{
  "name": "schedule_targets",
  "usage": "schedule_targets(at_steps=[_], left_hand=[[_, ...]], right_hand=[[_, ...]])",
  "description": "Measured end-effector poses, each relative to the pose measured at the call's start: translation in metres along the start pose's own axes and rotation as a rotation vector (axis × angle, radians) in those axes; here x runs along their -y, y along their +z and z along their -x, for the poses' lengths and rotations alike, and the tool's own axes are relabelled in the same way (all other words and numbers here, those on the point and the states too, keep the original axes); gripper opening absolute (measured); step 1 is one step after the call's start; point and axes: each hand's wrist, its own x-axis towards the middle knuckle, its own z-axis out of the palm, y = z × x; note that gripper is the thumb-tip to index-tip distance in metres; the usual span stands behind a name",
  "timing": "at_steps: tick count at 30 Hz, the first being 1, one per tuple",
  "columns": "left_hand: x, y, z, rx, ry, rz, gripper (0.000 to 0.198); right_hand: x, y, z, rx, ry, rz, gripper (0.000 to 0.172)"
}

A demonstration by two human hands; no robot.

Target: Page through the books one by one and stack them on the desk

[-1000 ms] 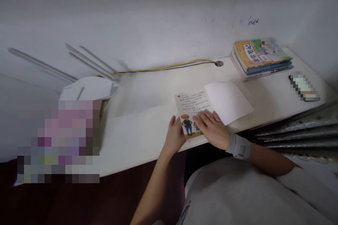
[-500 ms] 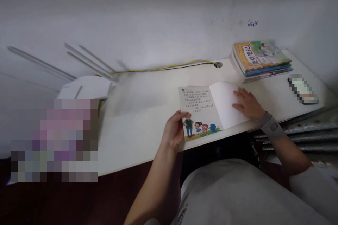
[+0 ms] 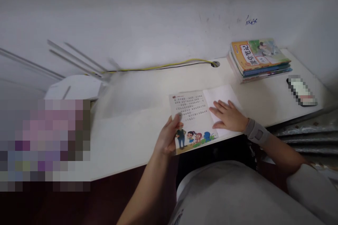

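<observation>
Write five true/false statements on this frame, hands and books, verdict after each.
1. The left hand holds the open book at its left edge. True.
2. The right hand has a grey band at its wrist. True.
3. The right hand lies on the page with the cartoon figures. False: it lies on the white right page.
4. A stack of books lies to the right of the open book. True.
5. The stack's top cover is plain black. False: it is orange with a picture.
</observation>
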Motion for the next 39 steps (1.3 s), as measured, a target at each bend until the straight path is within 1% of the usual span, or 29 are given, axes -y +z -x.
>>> schedule_targets(at_steps=[2, 5, 9, 10, 12, 15, 18, 20, 22, 25, 27, 29, 31, 34, 37, 39], left_hand=[[-0.003, -0.007, 0.001, -0.017, 0.016, -0.069, 0.038], [-0.006, -0.014, 0.003, -0.055, 0.044, -0.149, 0.040], [-0.002, -0.017, 0.005, -0.061, -0.006, -0.234, 0.044], [-0.001, -0.018, 0.005, -0.073, 0.020, -0.244, 0.042], [0.003, -0.020, 0.005, -0.113, 0.126, -0.282, 0.039], [0.007, -0.020, 0.001, -0.158, 0.283, -0.429, 0.038], [0.011, -0.016, -0.003, -0.156, 0.419, -0.573, 0.039], [0.012, -0.011, -0.004, -0.152, 0.478, -0.616, 0.040], [0.012, -0.009, -0.002, -0.158, 0.477, -0.610, 0.042], [0.010, -0.011, 0.004, -0.181, 0.403, -0.509, 0.046], [0.009, -0.013, 0.008, -0.177, 0.366, -0.428, 0.046], [0.008, -0.015, 0.008, -0.154, 0.374, -0.403, 0.046], [0.008, -0.013, 0.006, -0.117, 0.424, -0.442, 0.049], [0.008, -0.009, 0.000, -0.076, 0.514, -0.562, 0.051], [0.012, -0.008, -0.005, -0.109, 0.531, -0.684, 0.049], [0.015, -0.010, -0.007, -0.129, 0.509, -0.677, 0.050]], right_hand=[[0.008, 0.005, 0.002, -0.008, -0.001, 0.008, 0.077], [0.015, 0.010, 0.004, -0.040, 0.016, 0.018, 0.077], [0.011, 0.012, 0.009, -0.062, 0.067, 0.033, 0.076], [0.008, 0.012, 0.012, -0.067, 0.084, 0.040, 0.076], [0.001, 0.011, 0.017, -0.078, 0.113, 0.046, 0.073], [-0.011, 0.010, 0.026, -0.100, 0.158, 0.030, 0.069], [-0.023, 0.010, 0.034, -0.123, 0.246, 0.011, 0.067], [-0.030, 0.010, 0.038, -0.127, 0.287, -0.010, 0.066], [-0.034, 0.012, 0.040, -0.125, 0.299, -0.027, 0.065], [-0.032, 0.014, 0.040, -0.129, 0.310, -0.027, 0.066], [-0.025, 0.012, 0.035, -0.129, 0.286, -0.034, 0.065], [-0.015, 0.008, 0.026, -0.119, 0.207, -0.047, 0.064], [-0.005, 0.002, 0.016, -0.109, 0.123, -0.057, 0.064], [0.005, -0.006, 0.006, -0.101, 0.067, -0.059, 0.069], [0.005, -0.013, 0.011, -0.054, -0.047, -0.054, 0.081], [0.002, -0.018, 0.021, -0.013, -0.156, -0.041, 0.088]])
